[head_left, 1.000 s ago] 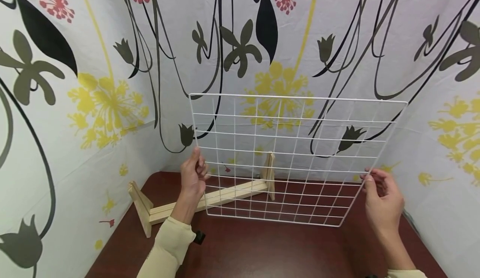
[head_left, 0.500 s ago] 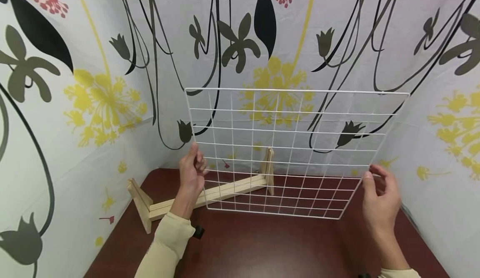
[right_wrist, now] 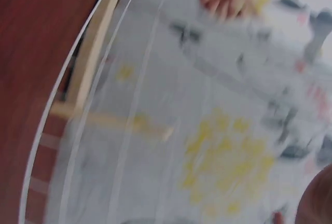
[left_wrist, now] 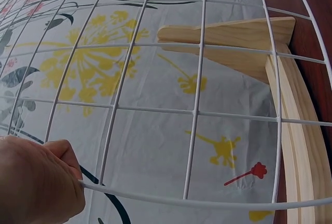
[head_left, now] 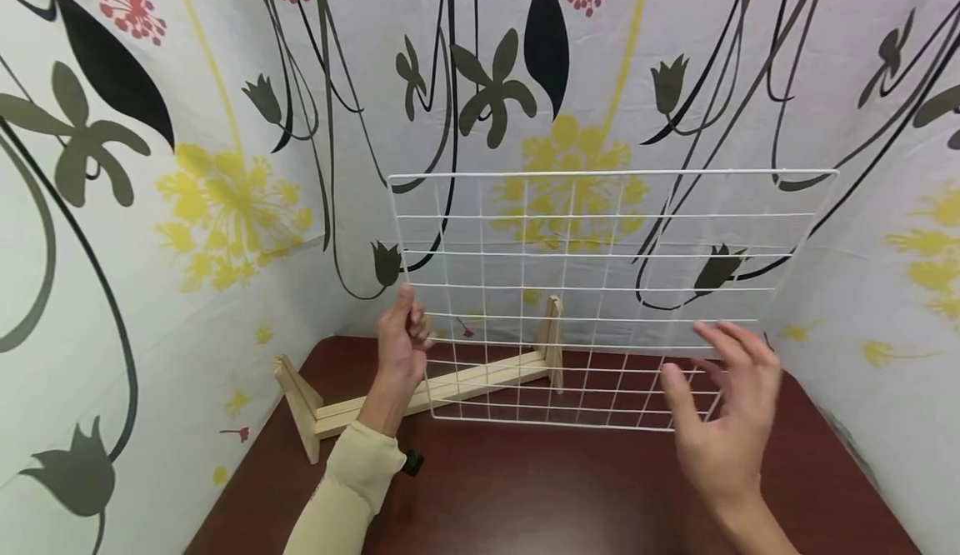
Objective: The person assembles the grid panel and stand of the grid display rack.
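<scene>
A white wire grid panel [head_left: 572,289] stands tilted above the table in the head view. My left hand [head_left: 401,347] grips its left edge wire, the fingers curled round it. In the left wrist view that hand [left_wrist: 39,182] holds the outer wire at the lower left. My right hand [head_left: 723,413] is off the right edge, in front of the lower right part of the grid, fingers spread and holding nothing. Behind the panel a wooden stand [head_left: 480,378], a grooved bar between two upright end pieces, rests on the table. The right wrist view is blurred.
The dark red-brown table [head_left: 540,488] reaches back to a flower-print cloth [head_left: 360,122] that hangs behind and along both sides. The stand's left end piece [head_left: 300,409] sits close to the cloth at the left.
My right hand has let go of the panel's right edge and moved left, in front of the grid, its fingers spreading. The left hand keeps its grip on the panel.
</scene>
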A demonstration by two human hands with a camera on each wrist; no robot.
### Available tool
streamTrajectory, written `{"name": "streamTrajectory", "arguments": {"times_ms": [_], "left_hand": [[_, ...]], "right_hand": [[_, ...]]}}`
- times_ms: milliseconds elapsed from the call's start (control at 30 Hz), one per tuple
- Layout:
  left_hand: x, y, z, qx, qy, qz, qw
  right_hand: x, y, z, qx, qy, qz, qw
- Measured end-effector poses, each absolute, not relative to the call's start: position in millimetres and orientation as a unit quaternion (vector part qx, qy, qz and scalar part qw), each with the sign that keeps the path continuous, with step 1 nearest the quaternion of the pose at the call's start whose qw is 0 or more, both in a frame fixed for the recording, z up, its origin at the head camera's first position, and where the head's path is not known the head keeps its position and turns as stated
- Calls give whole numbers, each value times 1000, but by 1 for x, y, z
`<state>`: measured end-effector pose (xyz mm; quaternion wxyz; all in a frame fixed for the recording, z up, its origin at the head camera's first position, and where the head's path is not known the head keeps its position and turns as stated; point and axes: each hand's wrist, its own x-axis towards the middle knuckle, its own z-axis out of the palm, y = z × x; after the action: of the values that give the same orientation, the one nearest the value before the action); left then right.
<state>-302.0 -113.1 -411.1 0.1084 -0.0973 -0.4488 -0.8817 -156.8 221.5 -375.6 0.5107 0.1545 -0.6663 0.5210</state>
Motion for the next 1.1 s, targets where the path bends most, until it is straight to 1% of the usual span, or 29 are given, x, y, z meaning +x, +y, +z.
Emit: {"name": "streamTrajectory", "arguments": {"times_ms": [67, 133, 200, 267, 300, 400, 567, 833, 933, 1100], "left_hand": [[-303, -111, -410, -93, -446, -884, 107], [-304, -111, -409, -94, -443, -885, 109], [-305, -111, -406, -100, -443, -884, 113], [-307, -111, -405, -110, -445, -881, 115], [-307, -111, -404, -114, -446, -880, 114], [-306, -110, -406, -113, -450, -879, 110], [-299, -107, -412, -103, -455, -878, 105], [-296, -108, -414, -106, -456, -877, 109], [-296, -107, -414, -110, -454, -877, 109], [-295, -104, -412, -116, -446, -880, 111]], "right_hand": [[-152, 213, -369, 174, -706, 506, 463], [-149, 204, -359, 174, -746, 491, 415], [-149, 196, -350, 163, -784, 458, 386], [-153, 189, -341, 151, -813, 420, 374], [-155, 187, -338, 145, -824, 400, 373], [-162, 180, -334, 143, -842, 336, 397], [-166, 172, -341, 161, -845, 267, 433], [-180, 165, -342, 198, -821, 235, 482], [-187, 162, -340, 201, -818, 227, 488], [-196, 158, -341, 184, -835, 204, 477]]}}
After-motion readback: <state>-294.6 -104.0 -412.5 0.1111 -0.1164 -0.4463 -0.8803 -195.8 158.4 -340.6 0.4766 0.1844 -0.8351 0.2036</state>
